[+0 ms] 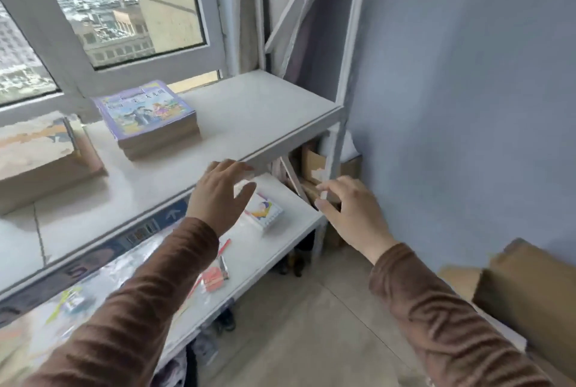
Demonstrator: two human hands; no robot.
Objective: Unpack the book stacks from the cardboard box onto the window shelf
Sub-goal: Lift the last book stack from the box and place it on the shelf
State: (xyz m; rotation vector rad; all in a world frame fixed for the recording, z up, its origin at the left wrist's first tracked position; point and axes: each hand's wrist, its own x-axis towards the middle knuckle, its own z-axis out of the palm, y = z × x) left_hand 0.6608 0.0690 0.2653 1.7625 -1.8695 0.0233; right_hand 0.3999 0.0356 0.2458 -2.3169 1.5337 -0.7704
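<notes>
From the head camera, both arms in brown sleeves reach forward over the front edge of the window shelf (255, 112), a pale grey board running under the window (124, 12). The left hand (218, 196) hangs in the air just in front of the shelf's edge, its fingers (246, 193) spread loosely and holding nothing. The right hand (352, 215) is off to the side near the shelf's metal post (338, 143), fingers curled apart, also empty.

On the shelf sits a book stack (149, 118) with a purple cartoon cover on top, lying flat, well back from the hands. Just to its left, at the frame's edge, lies a second, larger stack (40, 152) with a pale, blurred cover, touching the window frame side.

Below the shelf is a lower board (280, 246) carrying a small colourful booklet (265, 212), a red pen (224, 246) and some plastic-wrapped items (215, 280).

The cardboard box (526, 293) stands on the tiled floor (296, 324) at the right, by the blue wall (467, 90); what it holds is not visible.
</notes>
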